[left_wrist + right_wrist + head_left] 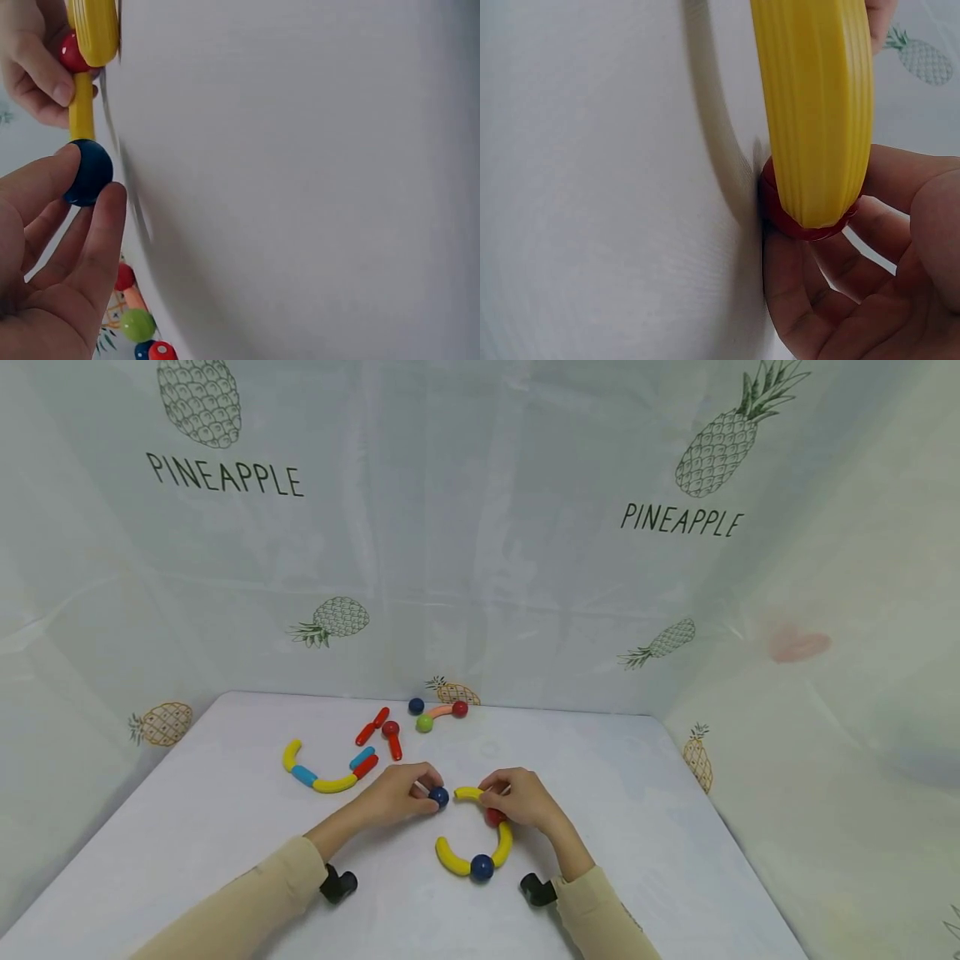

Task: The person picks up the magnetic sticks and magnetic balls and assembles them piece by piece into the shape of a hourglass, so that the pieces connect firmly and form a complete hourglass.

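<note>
Between the fingertips and thumb of my left hand [396,793] is a dark blue ball [91,172], held just short of the free end of a yellow curved stick [468,793]. My right hand [523,797] pinches that stick near the red ball [495,817] at its other end. From the red ball a second yellow curved stick [817,112] runs down to another blue ball [482,867]. A third yellow curved stick [452,858] goes on from there, so the chain forms an open ring. Whether the held ball touches the stick is unclear.
To the left lies a curved chain of yellow, blue and red sticks [333,785]. Farther back are red sticks [365,733], a red ball on a stick [391,728], a loose blue ball [416,705] and an orange stick [441,712] between green and red balls. A pineapple-print curtain [480,527] hangs behind the table.
</note>
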The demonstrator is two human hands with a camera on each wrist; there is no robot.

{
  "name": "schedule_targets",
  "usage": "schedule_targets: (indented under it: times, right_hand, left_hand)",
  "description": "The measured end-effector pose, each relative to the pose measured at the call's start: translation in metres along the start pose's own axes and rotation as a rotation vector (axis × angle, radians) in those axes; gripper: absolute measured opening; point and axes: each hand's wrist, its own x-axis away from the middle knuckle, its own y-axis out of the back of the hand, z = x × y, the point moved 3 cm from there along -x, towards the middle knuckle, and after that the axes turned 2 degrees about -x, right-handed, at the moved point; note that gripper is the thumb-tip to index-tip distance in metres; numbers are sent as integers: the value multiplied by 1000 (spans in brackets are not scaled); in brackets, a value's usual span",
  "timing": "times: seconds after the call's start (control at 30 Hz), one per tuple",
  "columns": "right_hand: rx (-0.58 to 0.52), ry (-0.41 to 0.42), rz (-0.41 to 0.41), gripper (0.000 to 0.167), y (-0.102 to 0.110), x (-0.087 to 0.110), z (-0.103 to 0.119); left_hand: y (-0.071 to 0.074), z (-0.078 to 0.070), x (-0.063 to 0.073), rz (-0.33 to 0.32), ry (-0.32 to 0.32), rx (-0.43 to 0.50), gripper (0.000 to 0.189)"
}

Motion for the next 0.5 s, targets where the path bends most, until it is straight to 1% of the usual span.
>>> schedule_targets:
  times: [0.13,0.27,0.5]
  right_hand:
    - [-5,5,2,15,1,0,0]
    - [-7,4,5,15,0,0,0]
    - [-16,2,5,14,0,1,1]
  left_hand:
    - [-3,-4,-1,15,-12,7,28]
    - [-7,-5,-1,23,-11,-1,27]
    - [-10,-9,-1,18,-25,-7,26]
